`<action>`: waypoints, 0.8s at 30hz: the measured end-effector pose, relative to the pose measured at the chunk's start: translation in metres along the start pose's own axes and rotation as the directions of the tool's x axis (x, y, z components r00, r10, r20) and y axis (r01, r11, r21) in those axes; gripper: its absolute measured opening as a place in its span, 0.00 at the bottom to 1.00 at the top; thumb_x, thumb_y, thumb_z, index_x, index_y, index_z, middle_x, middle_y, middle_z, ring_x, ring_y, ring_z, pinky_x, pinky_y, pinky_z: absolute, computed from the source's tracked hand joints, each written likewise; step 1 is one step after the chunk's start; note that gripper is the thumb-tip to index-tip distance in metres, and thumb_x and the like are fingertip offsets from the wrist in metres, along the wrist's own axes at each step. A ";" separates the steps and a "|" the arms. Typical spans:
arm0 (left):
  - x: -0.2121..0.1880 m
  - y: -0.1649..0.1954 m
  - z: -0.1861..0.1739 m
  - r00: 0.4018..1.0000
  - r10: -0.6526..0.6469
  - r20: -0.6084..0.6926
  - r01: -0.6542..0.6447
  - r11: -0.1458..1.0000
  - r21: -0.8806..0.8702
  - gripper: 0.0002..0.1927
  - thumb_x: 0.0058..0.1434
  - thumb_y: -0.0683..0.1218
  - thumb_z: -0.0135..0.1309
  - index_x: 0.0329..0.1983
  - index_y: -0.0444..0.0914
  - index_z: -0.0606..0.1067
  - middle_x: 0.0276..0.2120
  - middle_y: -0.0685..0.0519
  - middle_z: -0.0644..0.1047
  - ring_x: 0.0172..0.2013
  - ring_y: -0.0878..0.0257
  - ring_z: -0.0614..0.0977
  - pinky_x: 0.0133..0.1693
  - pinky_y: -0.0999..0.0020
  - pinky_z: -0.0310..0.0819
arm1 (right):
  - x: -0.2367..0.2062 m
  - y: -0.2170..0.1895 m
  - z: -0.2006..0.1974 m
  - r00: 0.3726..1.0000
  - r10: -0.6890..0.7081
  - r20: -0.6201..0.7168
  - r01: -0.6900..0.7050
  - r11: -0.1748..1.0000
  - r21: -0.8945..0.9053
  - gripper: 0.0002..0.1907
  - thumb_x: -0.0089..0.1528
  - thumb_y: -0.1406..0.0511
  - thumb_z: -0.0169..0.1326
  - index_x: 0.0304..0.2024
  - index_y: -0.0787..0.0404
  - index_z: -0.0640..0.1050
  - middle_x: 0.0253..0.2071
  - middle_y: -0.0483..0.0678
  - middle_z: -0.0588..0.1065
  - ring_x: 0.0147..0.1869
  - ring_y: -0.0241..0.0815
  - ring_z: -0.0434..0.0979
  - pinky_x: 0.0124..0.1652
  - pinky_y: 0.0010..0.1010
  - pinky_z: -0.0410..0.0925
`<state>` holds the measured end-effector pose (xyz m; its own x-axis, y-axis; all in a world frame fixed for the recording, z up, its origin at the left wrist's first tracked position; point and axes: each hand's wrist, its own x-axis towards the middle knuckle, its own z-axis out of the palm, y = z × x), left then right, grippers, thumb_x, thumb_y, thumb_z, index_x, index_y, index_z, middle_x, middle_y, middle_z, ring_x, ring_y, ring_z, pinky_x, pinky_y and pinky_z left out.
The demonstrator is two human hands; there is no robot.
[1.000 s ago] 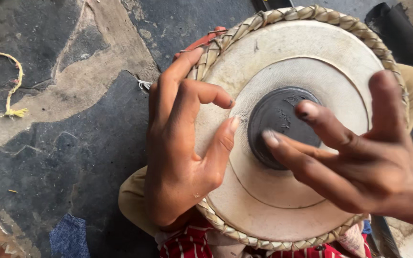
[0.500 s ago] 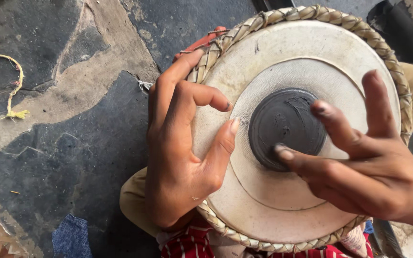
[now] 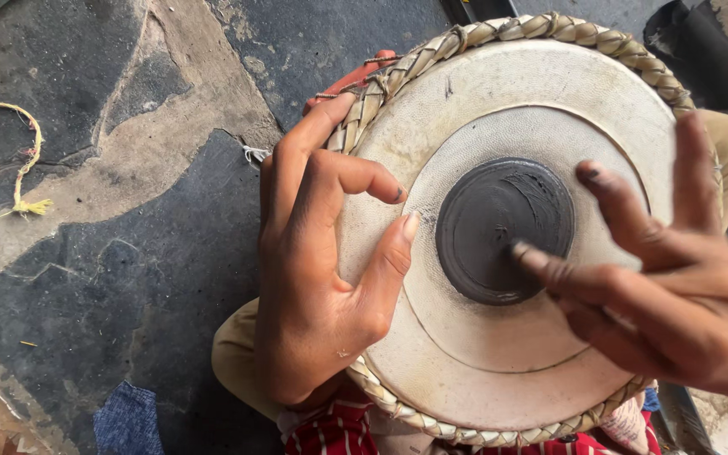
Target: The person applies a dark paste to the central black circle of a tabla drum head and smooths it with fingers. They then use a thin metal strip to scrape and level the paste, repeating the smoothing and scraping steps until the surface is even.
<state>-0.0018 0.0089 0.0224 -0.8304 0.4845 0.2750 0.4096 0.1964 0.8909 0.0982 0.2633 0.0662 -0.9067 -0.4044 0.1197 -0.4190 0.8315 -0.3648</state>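
A round drum with a pale skin head (image 3: 499,371) and a braided straw-coloured rim (image 3: 549,27) fills the right of the head view. A black paste disc (image 3: 499,227) sits at the centre of the skin. My left hand (image 3: 313,278) rests flat on the drum's left edge, fingers over the braid, thumb on the skin next to the disc. My right hand (image 3: 659,286) hovers over the right half with fingers spread; a darkened fingertip touches the disc's right side.
The drum rests on my lap, with tan trousers (image 3: 229,354) and red checked cloth (image 3: 339,430) showing beneath it. A cracked dark concrete floor (image 3: 111,253) lies to the left, with a piece of yellow string (image 3: 23,168) on it. A dark bag (image 3: 718,59) lies at the top right.
My right hand has slid down and to the right, its fingertip moving across the black disc. My left hand has stayed on the rim.
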 end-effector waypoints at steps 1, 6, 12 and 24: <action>0.000 0.000 0.000 1.000 0.001 -0.001 -0.001 1.000 -0.002 0.12 0.64 0.38 0.59 0.47 0.35 0.71 0.67 0.34 0.65 0.73 0.40 0.67 0.71 0.50 0.63 | -0.003 0.001 0.003 0.999 -0.043 -0.008 0.043 0.999 0.004 0.17 0.56 0.72 0.61 0.48 0.59 0.83 0.44 0.67 0.81 0.74 0.57 0.65 0.72 0.73 0.31; -0.001 0.001 0.000 1.000 0.003 -0.004 -0.003 1.000 0.007 0.12 0.63 0.38 0.60 0.48 0.35 0.71 0.67 0.34 0.65 0.72 0.40 0.67 0.71 0.50 0.62 | -0.007 0.005 0.011 0.960 -0.279 -0.002 0.272 0.936 -0.226 0.19 0.56 0.71 0.60 0.50 0.61 0.84 0.43 0.45 0.85 0.74 0.50 0.61 0.72 0.63 0.29; -0.003 0.000 -0.002 1.000 0.008 0.026 -0.008 1.000 -0.001 0.13 0.64 0.38 0.60 0.48 0.35 0.71 0.67 0.34 0.65 0.73 0.40 0.66 0.73 0.49 0.60 | 0.017 -0.001 -0.011 0.983 -0.152 0.102 0.177 0.933 -0.314 0.20 0.59 0.68 0.62 0.54 0.63 0.82 0.42 0.59 0.80 0.72 0.54 0.69 0.73 0.60 0.37; -0.005 -0.002 0.000 1.000 -0.002 0.021 0.002 1.000 0.011 0.10 0.67 0.39 0.60 0.47 0.35 0.70 0.66 0.34 0.65 0.72 0.41 0.66 0.72 0.51 0.61 | -0.012 0.003 0.015 0.971 -0.239 0.010 0.238 0.959 -0.154 0.19 0.55 0.75 0.60 0.48 0.59 0.85 0.48 0.56 0.83 0.74 0.54 0.64 0.71 0.69 0.29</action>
<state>0.0010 0.0058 0.0189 -0.8232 0.5018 0.2655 0.4121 0.2064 0.8875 0.1088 0.2651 0.0493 -0.7795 -0.5955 0.1943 -0.6250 0.7598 -0.1792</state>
